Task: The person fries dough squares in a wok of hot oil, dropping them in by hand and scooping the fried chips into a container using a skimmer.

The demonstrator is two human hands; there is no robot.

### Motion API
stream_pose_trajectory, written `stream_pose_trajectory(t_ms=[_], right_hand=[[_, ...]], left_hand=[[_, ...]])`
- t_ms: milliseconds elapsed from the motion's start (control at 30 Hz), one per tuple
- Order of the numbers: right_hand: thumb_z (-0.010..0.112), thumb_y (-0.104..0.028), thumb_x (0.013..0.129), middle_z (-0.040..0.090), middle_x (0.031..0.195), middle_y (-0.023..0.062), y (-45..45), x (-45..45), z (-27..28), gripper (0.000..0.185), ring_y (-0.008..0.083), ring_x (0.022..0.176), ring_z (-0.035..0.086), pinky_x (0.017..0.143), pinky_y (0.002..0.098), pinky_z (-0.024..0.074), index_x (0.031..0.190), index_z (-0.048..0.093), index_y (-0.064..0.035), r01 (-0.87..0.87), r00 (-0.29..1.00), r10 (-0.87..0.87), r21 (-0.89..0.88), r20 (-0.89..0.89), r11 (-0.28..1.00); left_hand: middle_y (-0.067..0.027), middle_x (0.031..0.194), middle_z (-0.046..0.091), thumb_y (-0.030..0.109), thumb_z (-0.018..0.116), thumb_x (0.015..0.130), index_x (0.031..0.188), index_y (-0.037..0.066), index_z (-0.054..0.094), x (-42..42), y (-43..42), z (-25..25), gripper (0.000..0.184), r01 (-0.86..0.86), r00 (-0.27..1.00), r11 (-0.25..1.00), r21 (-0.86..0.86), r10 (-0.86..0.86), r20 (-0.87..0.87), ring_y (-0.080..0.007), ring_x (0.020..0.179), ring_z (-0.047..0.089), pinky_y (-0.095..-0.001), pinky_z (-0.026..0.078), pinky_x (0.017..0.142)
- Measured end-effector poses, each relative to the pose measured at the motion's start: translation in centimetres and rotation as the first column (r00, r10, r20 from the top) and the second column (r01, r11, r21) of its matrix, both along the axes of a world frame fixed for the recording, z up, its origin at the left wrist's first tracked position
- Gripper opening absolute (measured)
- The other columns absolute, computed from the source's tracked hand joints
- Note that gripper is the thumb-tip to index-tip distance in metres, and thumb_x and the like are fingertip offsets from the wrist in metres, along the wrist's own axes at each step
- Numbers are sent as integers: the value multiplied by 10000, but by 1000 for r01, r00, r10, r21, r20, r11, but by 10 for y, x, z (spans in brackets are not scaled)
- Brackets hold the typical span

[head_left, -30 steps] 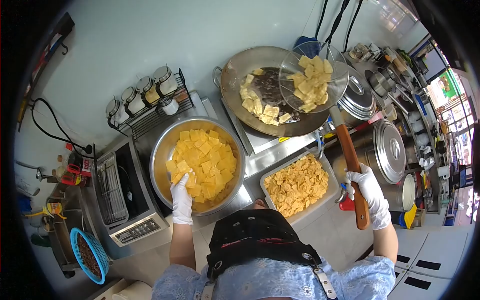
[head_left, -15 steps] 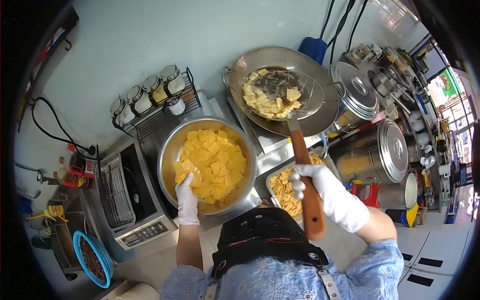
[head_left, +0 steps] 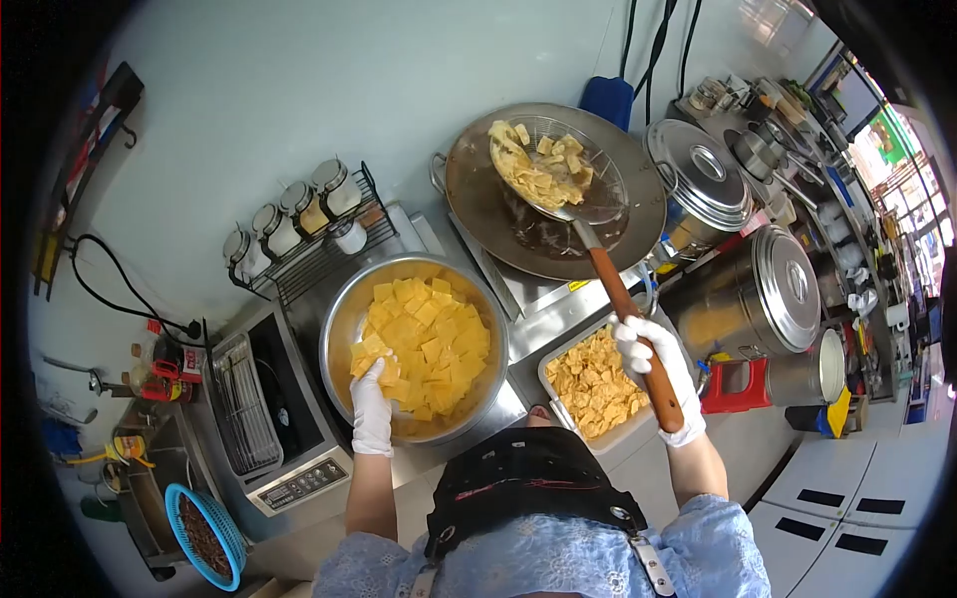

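My right hand (head_left: 648, 349), white-gloved, is closed round the wooden handle of a skimmer (head_left: 623, 289). The skimmer's mesh holds pale yellow fried pieces (head_left: 543, 174) over a wok (head_left: 474, 214) with dark oil in it. My left hand (head_left: 372, 404), also gloved, is at the left inner side of a large steel bowl (head_left: 334, 384). Its fingers are closed on a few flat yellow squares (head_left: 371, 357). Many more such yellow squares (head_left: 434, 334) fill the bowl. Below the wok stands a tray (head_left: 550, 384) of golden fried pieces (head_left: 598, 384).
A wire rack (head_left: 319, 249) with several jars stands against the wall. To the left is an induction cooker (head_left: 299, 486) with a metal grid on it. Lidded steel pots (head_left: 788, 284) stand at the right. A blue basket (head_left: 234, 543) is at the lower left.
The skimmer has risen toward the back of the wok, gathering the fried pieces up out of the oil. My right hand has moved forward with it. My left hand stays in the bowl.
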State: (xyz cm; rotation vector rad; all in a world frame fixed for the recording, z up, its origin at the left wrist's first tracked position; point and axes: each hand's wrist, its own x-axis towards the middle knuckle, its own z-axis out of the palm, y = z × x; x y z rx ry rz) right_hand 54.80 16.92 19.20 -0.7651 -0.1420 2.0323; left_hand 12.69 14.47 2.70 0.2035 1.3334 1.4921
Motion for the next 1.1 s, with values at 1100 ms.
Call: stream_pose_trajectory(t_ms=[1100], right_hand=[[570,-147,891,492,655,8,-67,30,12,202,68,431,424,364,208,368,1032,522,-10,-17,920,16,-1,391,1000]], left_hand=[[-126,1020,660,41,586,875,1140,-6,577,33,-8,6,269,62,997,998,21,-60,-57,-257,898,648,-371,539,750]])
